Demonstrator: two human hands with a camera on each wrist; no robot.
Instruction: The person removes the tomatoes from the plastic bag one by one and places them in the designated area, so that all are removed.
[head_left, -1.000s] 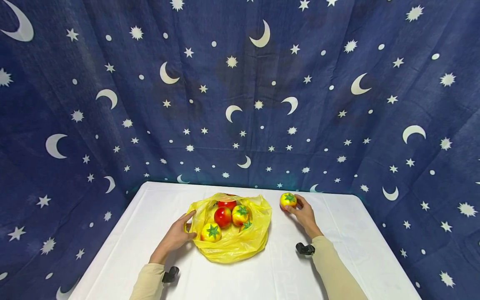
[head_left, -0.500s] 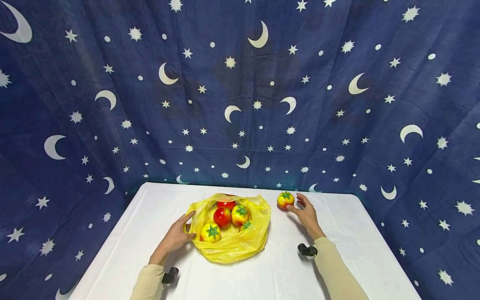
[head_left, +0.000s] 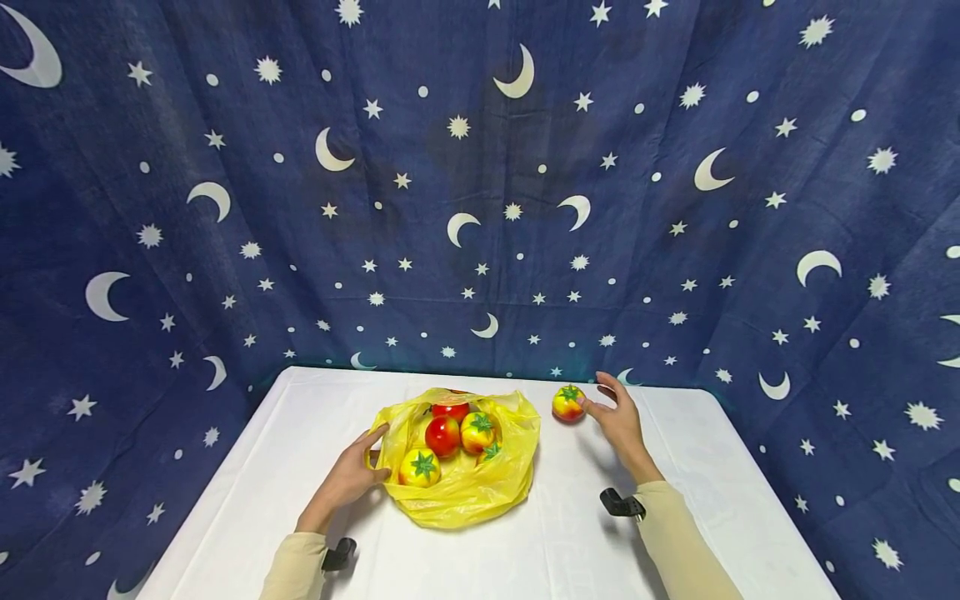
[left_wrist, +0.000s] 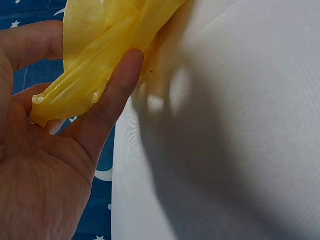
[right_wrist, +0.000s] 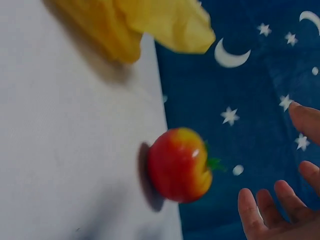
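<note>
A yellow plastic bag [head_left: 468, 504] lies with its mouth spread on the table. Inside it, several red and yellow tomatoes show, among them a yellow one with a green star-shaped top [head_left: 419, 468] and a plain red one [head_left: 442, 436]. My left hand [head_left: 349, 475] holds the bag's left edge; in the left wrist view the thumb [left_wrist: 127, 70] lies across the film, with other fingers behind it. Right of the bag, a single red-yellow tomato [right_wrist: 175, 165] rests on the cloth. My right hand [right_wrist: 280, 212] is beside it, fingers spread, with a gap between them in the right wrist view.
A white cloth [head_left: 487, 567] covers the table. Close behind its far edge hangs a dark blue curtain [head_left: 420, 325] printed with moons and stars. Each wrist wears a small black camera mount, such as the right one [head_left: 621, 503].
My right hand has let go of the single tomato, its fingers opening and drawing back to the right. The tomato now sits on the cloth. My left hand stays at the bag's edge.
</note>
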